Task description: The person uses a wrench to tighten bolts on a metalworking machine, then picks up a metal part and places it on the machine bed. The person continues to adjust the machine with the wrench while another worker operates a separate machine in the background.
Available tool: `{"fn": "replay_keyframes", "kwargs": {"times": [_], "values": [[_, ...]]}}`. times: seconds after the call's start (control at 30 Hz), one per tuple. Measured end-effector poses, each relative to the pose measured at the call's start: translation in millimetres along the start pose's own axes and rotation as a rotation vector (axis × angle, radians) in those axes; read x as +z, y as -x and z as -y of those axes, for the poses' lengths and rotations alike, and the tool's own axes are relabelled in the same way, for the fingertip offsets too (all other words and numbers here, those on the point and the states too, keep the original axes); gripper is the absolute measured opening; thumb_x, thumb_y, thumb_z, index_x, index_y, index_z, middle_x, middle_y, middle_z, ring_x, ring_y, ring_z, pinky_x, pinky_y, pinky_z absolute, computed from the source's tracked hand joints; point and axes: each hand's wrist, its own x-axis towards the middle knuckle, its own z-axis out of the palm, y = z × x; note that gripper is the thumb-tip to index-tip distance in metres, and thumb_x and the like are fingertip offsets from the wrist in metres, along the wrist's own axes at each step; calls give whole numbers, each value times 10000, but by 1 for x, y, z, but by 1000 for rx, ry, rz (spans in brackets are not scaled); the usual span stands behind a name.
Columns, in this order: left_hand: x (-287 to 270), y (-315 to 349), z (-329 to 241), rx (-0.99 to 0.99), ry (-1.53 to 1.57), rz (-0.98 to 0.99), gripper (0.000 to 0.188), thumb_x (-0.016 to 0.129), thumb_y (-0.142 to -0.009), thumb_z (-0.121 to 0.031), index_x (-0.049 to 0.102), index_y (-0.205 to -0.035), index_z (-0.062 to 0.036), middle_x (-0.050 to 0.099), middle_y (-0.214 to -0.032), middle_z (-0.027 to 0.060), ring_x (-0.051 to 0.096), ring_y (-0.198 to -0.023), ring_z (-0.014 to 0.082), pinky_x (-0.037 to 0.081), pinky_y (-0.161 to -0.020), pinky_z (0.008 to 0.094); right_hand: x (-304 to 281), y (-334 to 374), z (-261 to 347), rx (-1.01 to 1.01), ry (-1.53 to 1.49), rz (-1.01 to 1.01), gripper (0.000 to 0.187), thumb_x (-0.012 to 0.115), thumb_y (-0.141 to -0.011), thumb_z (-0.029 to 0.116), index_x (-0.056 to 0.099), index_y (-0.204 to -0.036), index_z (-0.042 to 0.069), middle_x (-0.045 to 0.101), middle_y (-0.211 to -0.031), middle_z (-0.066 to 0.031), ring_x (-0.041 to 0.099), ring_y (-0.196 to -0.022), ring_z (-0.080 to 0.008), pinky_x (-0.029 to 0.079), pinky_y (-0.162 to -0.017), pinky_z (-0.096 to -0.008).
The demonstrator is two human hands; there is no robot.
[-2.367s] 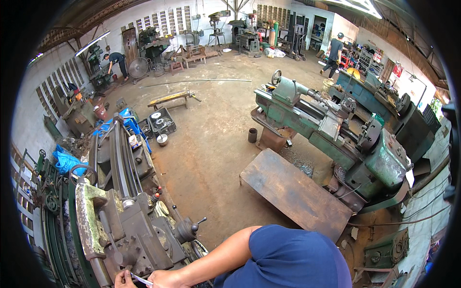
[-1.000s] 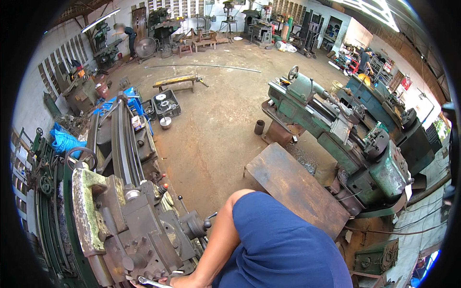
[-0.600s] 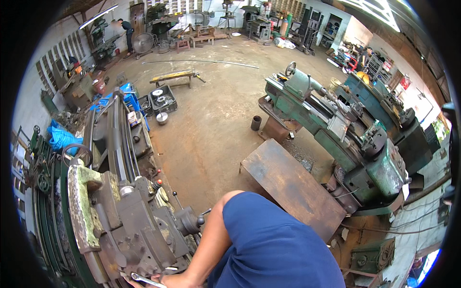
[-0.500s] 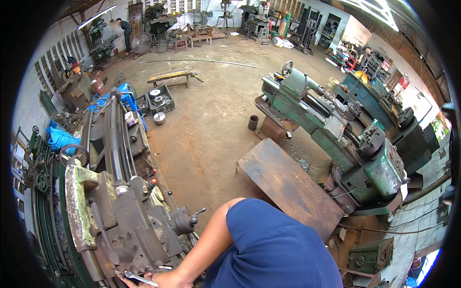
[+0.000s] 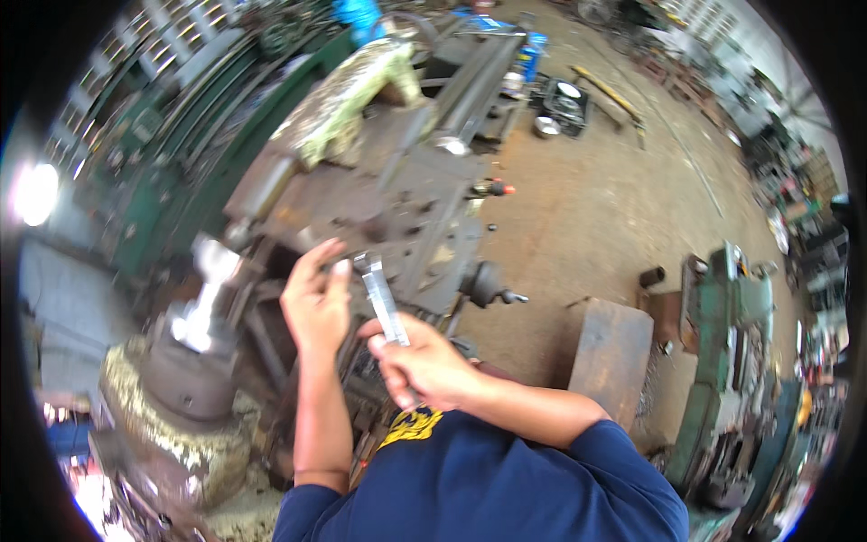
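Observation:
My right hand [image 5: 420,361] is closed around the lower part of a silver wrench [image 5: 384,303], which slants up and away over a lathe carriage [image 5: 370,212]. Just left of the wrench's far end, my left hand [image 5: 318,303] has its thumb and fingers bent together at a dark spot. Blur hides what they pinch, if anything. Beside my left forearm is the lathe's dark round chuck [image 5: 190,375], with a shiny, blurred metal piece [image 5: 212,294] standing out from it.
A carriage handle [image 5: 492,285] juts out at the carriage's right side. To the right stand a rusty metal table [image 5: 612,352] and a green lathe [image 5: 727,334]. A black crate [image 5: 567,104] sits on the floor farther off, near a yellow-topped bar [image 5: 605,90]. Green machinery [image 5: 181,176] lines the left.
My view has swung left and down onto the lathe. Both hands now show over the carriage, the right one holding the wrench; before, one arm reached low with a wrench by its hand.

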Motion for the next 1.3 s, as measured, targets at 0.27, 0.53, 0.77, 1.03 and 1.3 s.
{"fn": "replay_keyframes", "kwargs": {"times": [0.27, 0.53, 0.77, 1.03, 1.3], "values": [[-4, -8, -10, -52, -135, 65, 190, 694, -883, 32, 721, -1069, 7, 727, -945, 35, 491, -595, 10, 413, -527, 199, 0, 2, -3, 60, 36, 7, 343, 415, -1069, 174, 424, -1355, -15, 481, -584, -27, 500, -389, -139, 456, -368, -283], [-11, -42, -21, 147, -405, 439, 180, 725, -868, -130, 769, -999, -14, 741, -804, 67, 625, -659, 108, 492, -585, 276, -17, 5, 10, 40, -21, 68, 415, 467, -1062, 224, 401, -1389, -23, 475, -572, -27, 493, -387, -151, 427, -343, -303], [-13, -61, -8, -15, -308, 542, 118, 688, -886, -46, 714, -958, 44, 646, -772, 54, 518, -551, 87, 404, -444, 257, -24, -2, 15, 52, 29, 87, 285, 504, -1035, 233, 507, -1208, 6, 468, -553, -23, 465, -349, -150, 388, -302, -318], [-23, -76, -8, -41, -401, 659, 173, 724, -917, -102, 713, -1011, 43, 689, -854, 60, 525, -597, 95, 431, -520, 241, -41, -17, 23, 106, 81, 144, 255, 471, -1030, 220, 560, -1092, -10, 477, -569, -51, 484, -367, -195, 417, -335, -373], [-17, -68, -13, -14, -443, 659, 136, 708, -924, -67, 707, -1017, 34, 692, -869, 63, 587, -629, 104, 463, -519, 228, -52, -22, 24, 177, 223, 158, 289, 423, -1047, 261, 560, -1123, 18, 480, -565, -46, 489, -363, -195, 421, -333, -372]]}}
